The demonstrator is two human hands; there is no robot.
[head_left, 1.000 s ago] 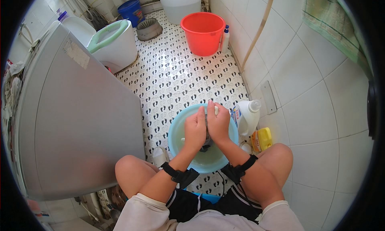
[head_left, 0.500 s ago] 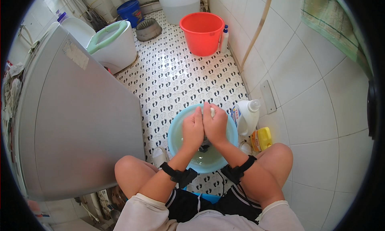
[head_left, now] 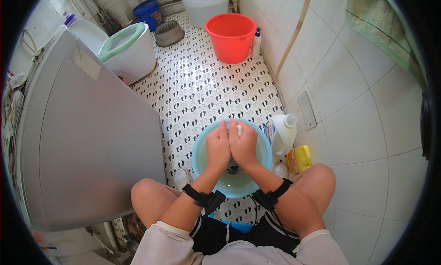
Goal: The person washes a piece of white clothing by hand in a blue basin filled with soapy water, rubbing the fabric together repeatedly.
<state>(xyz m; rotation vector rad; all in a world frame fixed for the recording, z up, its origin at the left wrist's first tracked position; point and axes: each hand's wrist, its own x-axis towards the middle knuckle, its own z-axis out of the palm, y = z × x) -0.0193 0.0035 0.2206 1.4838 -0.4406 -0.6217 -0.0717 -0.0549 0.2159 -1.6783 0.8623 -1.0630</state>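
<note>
Over a light-blue basin (head_left: 195,160) of cloudy water, my left hand (head_left: 217,148) and my right hand (head_left: 244,148) are pressed side by side. Both are closed around what looks like a wet cloth. A white bit of cloth (head_left: 240,130) shows between the right thumb and fingers. Beneath my wrists a dark grey piece (head_left: 233,168) hangs at the water; whether it belongs to the same cloth I cannot tell. Most of what I grip is hidden by my hands.
Right of the basin stand a white detergent jug (head_left: 282,134) and a yellow bottle (head_left: 299,159) by the tiled wall. A grey metal appliance (head_left: 101,141) fills the left. Farther off are a red bucket (head_left: 231,42), a toilet (head_left: 131,58) and a blue bucket (head_left: 149,14).
Both hands have shifted slightly left and tilted, still pressed together over the basin. The dark piece below them shows a little less.
</note>
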